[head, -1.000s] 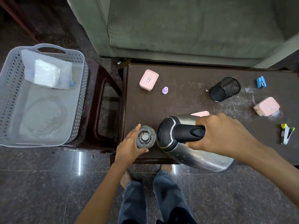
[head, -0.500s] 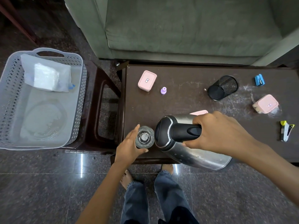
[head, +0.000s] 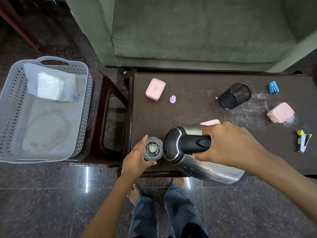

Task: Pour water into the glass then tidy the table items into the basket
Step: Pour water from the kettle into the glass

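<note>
Two pink boxes on tabletop [head: 197,109]: upper box [head: 155,89] centre-left, second box [head: 281,112] far rt. Btwn them a purple cap [head: 172,99] & black mesh cup [head: 235,96] on its side. Stapler [head: 302,141] at rt edge. Grey basket [head: 84,117] frame left, well apart. Steel kettle [head: 197,166], tilted, hides most of a third pink item. R hand [head: 229,146] grips its black handle. Glass [head: 152,148], clear, upright, lower centre at tabletop's near-left corner, just beside kettle lid; L hand [head: 135,160] wraps it.
</note>
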Demonstrator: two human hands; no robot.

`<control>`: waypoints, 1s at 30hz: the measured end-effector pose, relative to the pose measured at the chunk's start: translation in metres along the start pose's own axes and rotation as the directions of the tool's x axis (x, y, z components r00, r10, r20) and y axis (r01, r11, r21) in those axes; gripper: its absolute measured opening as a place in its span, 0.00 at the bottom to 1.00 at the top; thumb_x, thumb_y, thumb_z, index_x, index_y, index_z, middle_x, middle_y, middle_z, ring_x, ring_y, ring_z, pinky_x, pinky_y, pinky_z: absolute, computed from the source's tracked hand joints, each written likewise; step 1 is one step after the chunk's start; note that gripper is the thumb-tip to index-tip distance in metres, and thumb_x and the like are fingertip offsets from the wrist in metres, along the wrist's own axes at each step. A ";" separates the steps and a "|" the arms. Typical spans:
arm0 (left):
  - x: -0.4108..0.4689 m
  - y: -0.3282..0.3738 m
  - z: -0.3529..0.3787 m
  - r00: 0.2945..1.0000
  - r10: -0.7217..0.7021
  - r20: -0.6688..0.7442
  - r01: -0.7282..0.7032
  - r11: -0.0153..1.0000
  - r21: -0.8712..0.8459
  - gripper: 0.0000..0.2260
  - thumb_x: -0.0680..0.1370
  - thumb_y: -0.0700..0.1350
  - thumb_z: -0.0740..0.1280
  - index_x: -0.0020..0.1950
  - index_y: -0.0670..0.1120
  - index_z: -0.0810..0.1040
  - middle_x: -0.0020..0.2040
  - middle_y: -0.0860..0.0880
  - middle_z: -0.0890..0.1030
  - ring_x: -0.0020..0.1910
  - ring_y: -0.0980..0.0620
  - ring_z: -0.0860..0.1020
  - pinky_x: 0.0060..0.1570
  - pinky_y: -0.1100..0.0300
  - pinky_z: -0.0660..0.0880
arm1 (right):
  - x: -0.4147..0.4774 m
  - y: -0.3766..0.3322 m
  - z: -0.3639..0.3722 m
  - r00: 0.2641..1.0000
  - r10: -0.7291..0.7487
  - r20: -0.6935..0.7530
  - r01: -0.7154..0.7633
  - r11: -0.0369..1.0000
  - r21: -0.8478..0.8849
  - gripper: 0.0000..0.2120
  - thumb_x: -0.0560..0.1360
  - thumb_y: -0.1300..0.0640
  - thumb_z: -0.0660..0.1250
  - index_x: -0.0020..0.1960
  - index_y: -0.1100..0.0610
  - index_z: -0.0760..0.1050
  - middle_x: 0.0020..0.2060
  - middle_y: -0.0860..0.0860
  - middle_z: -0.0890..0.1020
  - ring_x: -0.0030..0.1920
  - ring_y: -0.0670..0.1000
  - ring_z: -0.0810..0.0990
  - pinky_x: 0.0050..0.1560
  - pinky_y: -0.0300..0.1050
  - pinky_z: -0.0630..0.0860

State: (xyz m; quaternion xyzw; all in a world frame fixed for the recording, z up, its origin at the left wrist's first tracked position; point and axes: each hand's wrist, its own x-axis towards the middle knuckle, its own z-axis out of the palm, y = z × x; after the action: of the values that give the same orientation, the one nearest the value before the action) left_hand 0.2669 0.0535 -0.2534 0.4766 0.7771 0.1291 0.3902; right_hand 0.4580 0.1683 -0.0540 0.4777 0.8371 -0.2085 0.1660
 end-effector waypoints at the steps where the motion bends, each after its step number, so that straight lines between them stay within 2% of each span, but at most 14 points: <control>1: 0.000 0.000 0.000 1.000 0.001 -0.002 -0.001 1.000 0.003 0.45 0.65 0.51 0.77 0.76 0.55 0.54 0.72 0.56 0.68 0.69 0.56 0.68 0.60 0.59 0.70 | 0.000 0.000 0.000 1.000 0.002 0.001 -0.002 1.000 -0.001 0.18 0.65 0.40 0.67 0.34 0.52 0.66 0.29 0.46 0.69 0.34 0.53 0.70 0.34 0.44 0.64; 6: 0.000 -0.001 0.001 1.000 -0.001 0.003 0.001 1.000 0.002 0.46 0.65 0.52 0.77 0.76 0.55 0.53 0.72 0.56 0.67 0.70 0.56 0.67 0.61 0.59 0.69 | -0.001 -0.001 0.003 1.000 -0.008 0.000 0.008 1.000 -0.015 0.19 0.64 0.40 0.67 0.31 0.52 0.63 0.29 0.47 0.69 0.33 0.53 0.70 0.29 0.42 0.61; 9: 0.000 -0.001 0.001 1.000 0.006 0.004 -0.005 1.000 -0.001 0.46 0.65 0.52 0.77 0.76 0.55 0.53 0.72 0.55 0.67 0.70 0.55 0.68 0.61 0.58 0.70 | -0.001 -0.002 0.002 1.000 -0.008 0.009 0.008 1.000 -0.019 0.19 0.65 0.40 0.67 0.31 0.52 0.63 0.29 0.47 0.69 0.34 0.54 0.70 0.28 0.41 0.60; 14: 0.000 -0.003 0.002 1.000 0.009 0.004 -0.009 1.000 0.001 0.46 0.65 0.52 0.77 0.76 0.55 0.53 0.72 0.55 0.68 0.69 0.55 0.69 0.60 0.58 0.70 | -0.002 -0.003 0.003 1.000 -0.004 0.019 0.004 1.000 -0.014 0.17 0.65 0.40 0.67 0.35 0.54 0.68 0.29 0.47 0.70 0.32 0.51 0.70 0.28 0.41 0.61; 22: 0.002 -0.003 0.002 1.000 0.008 0.009 -0.007 1.000 -0.010 0.46 0.65 0.52 0.77 0.76 0.55 0.53 0.72 0.56 0.68 0.69 0.55 0.68 0.61 0.58 0.70 | -0.003 -0.003 0.001 0.999 0.014 0.036 -0.013 0.999 -0.029 0.18 0.65 0.40 0.67 0.32 0.52 0.64 0.29 0.47 0.68 0.30 0.47 0.67 0.28 0.40 0.61; 27: 0.002 -0.005 0.002 1.000 0.012 -0.005 -0.012 1.000 -0.017 0.46 0.64 0.51 0.77 0.76 0.55 0.55 0.72 0.56 0.68 0.69 0.55 0.68 0.61 0.58 0.70 | -0.003 -0.004 0.000 0.999 0.011 0.031 -0.010 0.999 -0.035 0.19 0.65 0.40 0.67 0.31 0.51 0.62 0.30 0.46 0.68 0.33 0.52 0.69 0.29 0.42 0.60; 30: 0.003 -0.005 0.003 1.000 0.014 -0.002 -0.015 1.000 -0.014 0.46 0.64 0.51 0.78 0.76 0.55 0.55 0.72 0.56 0.68 0.69 0.55 0.68 0.61 0.57 0.70 | -0.003 -0.004 0.000 0.999 0.012 0.033 -0.011 1.000 -0.025 0.19 0.65 0.40 0.67 0.31 0.51 0.62 0.30 0.46 0.68 0.32 0.51 0.68 0.28 0.40 0.60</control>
State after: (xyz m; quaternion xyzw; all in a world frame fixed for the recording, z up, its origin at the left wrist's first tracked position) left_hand 0.2650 0.0525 -0.2593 0.4793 0.7731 0.1379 0.3918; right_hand 0.4560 0.1640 -0.0520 0.4769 0.8340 -0.2051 0.1872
